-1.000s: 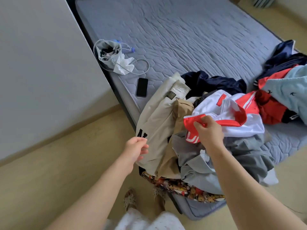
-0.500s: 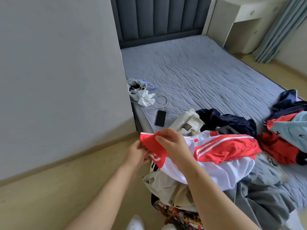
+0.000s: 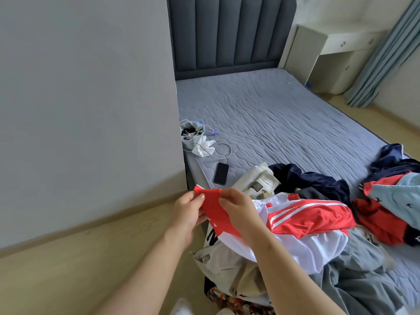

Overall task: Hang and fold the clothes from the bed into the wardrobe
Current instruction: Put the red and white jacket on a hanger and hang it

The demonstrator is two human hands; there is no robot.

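Jersey (image 3: 306, 221), red-and-white: looks light, limp, slick. Left hand (image 3: 187, 210) and right hand (image 3: 238, 208) each pinch its red edge, close together, over the near corner of the bed (image 3: 272, 114). Shoulders probably give the best hold.

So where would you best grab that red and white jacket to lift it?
Probably the red edge of the jacket, from the near left, where left hand and right hand pinch it: it sticks up free, while the rest lies draped on other clothes.
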